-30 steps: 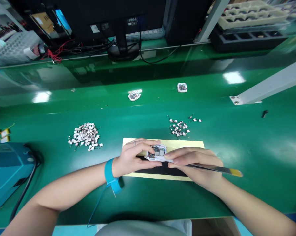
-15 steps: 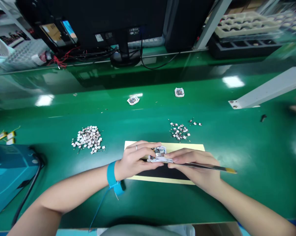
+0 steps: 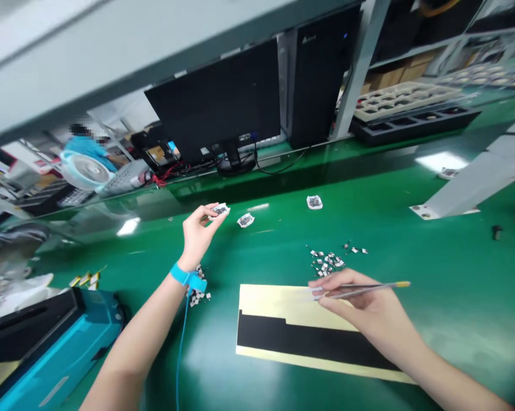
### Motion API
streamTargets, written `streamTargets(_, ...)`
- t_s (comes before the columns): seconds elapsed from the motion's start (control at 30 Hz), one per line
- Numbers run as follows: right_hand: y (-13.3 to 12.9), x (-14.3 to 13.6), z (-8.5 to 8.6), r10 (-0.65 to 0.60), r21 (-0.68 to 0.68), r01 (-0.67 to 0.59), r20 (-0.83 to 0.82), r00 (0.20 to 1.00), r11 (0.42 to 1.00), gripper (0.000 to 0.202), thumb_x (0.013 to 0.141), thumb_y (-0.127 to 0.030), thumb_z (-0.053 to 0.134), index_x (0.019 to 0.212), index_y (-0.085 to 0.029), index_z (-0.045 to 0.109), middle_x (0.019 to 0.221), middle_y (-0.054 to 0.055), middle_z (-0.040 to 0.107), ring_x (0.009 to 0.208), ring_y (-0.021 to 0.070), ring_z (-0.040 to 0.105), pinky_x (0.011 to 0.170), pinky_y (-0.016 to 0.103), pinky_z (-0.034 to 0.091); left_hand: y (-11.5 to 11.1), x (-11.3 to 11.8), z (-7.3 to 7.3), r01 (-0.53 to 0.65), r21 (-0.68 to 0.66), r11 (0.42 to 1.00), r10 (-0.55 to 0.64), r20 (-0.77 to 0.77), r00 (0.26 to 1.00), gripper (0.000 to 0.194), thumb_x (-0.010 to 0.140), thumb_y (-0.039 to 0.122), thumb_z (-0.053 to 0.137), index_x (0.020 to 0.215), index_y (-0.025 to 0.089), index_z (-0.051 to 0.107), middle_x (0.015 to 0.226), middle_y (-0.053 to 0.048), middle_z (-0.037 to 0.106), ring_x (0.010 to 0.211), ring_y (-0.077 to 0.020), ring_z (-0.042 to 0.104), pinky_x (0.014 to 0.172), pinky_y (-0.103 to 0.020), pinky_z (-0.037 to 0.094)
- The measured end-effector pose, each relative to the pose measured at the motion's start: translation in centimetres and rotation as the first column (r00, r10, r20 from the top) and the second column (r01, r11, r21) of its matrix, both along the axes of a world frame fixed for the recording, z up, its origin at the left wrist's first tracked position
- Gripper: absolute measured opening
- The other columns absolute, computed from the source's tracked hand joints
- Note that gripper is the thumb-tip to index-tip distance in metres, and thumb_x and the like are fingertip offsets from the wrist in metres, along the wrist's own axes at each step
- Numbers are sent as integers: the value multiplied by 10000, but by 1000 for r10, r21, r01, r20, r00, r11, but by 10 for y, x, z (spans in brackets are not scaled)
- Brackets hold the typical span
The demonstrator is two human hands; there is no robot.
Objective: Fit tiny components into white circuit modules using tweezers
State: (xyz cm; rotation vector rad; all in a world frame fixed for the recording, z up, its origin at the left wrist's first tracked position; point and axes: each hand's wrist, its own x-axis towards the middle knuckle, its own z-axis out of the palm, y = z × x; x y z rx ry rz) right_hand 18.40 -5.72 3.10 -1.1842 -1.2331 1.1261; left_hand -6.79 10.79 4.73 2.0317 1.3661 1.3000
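Note:
My left hand (image 3: pixel 196 234) is reached out over the far left part of the bench, its fingers closed on a small white watch-like case (image 3: pixel 221 210) with electronics inside. A second such case (image 3: pixel 246 220) lies just right of it, and a third case (image 3: pixel 314 202) sits farther right. Above the yellow and black mat (image 3: pixel 266 299), my right hand (image 3: pixel 364 302) grips a pair of tweezers (image 3: pixel 374 287) with a yellow end pointing right. Something pale and blurred shows at its fingertips; I cannot make it out. Loose small parts (image 3: pixel 326 262) lie just beyond this hand.
Another pile of small parts (image 3: pixel 199 297) is partly behind my left wrist, which wears a blue corded strap (image 3: pixel 189 278). A blue machine (image 3: pixel 81 348) stands at the left. The monitor (image 3: pixel 223 108) and a white metal support (image 3: pixel 475 177) rise from the bench. A person (image 3: pixel 88 145) is in the background.
My left hand has carried the case from the mat to the far left, away from my right hand. The right hand keeps the tweezers over the mat. The view has tilted up.

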Motion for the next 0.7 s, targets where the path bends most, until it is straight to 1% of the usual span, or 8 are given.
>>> streamTargets(0.03, 0, -1, 0, 21, -5, -21, 30, 999, 1000, 154, 641, -283, 675, 680, -179, 568, 767, 63, 663, 776, 203, 635, 698, 304, 539, 16, -7, -5, -46, -74, 996, 35, -137, 990, 184, 746, 313, 536, 750, 133, 495, 1043, -110, 587, 1001, -184, 554, 800, -288, 460)
streamTargets(0.13, -2, -3, 0, 88, -5, -89, 166, 982, 996, 128, 656, -292, 652, 682, -185, 587, 769, 56, 667, 755, 197, 639, 697, 297, 539, 53, -29, -21, -90, -138, 986, 45, -300, 953, 206, 663, 286, 615, 759, 125, 530, 848, -82, 649, 825, -192, 614, 725, -299, 478)
streamTargets(0.2, -3, -4, -1, 107, 0, -111, 234, 966, 994, 91, 660, -281, 640, 671, -199, 601, 761, 42, 671, 740, 193, 641, 679, 281, 543, 64, -38, -26, -106, -153, 982, 41, -377, 925, 221, 625, 258, 646, 773, 126, 548, 791, -72, 656, 787, -204, 619, 725, -318, 475)
streamTargets(0.27, -4, -6, -4, 111, 9, -118, 262, 959, 993, 67, 660, -273, 631, 657, -210, 609, 755, 28, 675, 734, 190, 642, 665, 265, 544, 66, -40, -26, -110, -152, 982, 33, -441, 897, 227, 639, 244, 634, 817, 128, 557, 847, -86, 652, 846, -223, 605, 779, -347, 454)
streamTargets(0.37, -3, -8, -10, 119, 17, -129, 290, 950, 991, 73, 659, -281, 623, 659, -208, 619, 750, 23, 677, 724, 190, 643, 659, 255, 542, 60, -23, -26, -54, -157, 986, -34, -504, 863, 287, 680, 281, 605, 924, 141, 550, 968, -98, 624, 937, -231, 572, 833, -359, 430)
streamTargets(0.5, 0, -7, -20, 112, 4, -120, 336, 935, 993, 113, 672, -308, 613, 691, -198, 626, 768, 31, 678, 700, 187, 644, 675, 263, 542, 51, 15, -37, 68, -204, 977, -173, -555, 814, 403, 635, 348, 657, 971, 158, 542, 973, -75, 617, 905, -212, 581, 799, -311, 455)
streamTargets(0.6, 1, -5, -22, 113, 27, -131, 352, 929, 991, 130, 683, -320, 608, 698, -192, 626, 790, 42, 679, 705, 191, 644, 681, 273, 547, 51, 31, -46, 78, -186, 980, -174, -587, 791, 346, 659, 272, 655, 957, 142, 536, 971, -98, 597, 944, -234, 550, 842, -355, 423)
streamTargets(0.7, 0, -4, -20, 85, 81, -123, 364, 928, 989, 135, 696, -327, 597, 693, -196, 626, 784, 42, 680, 691, 193, 644, 666, 279, 553, 51, 32, -50, 66, -161, 985, -150, -596, 789, 275, 738, 222, 580, 983, 120, 509, 985, -109, 575, 966, -226, 530, 853, -397, 408)
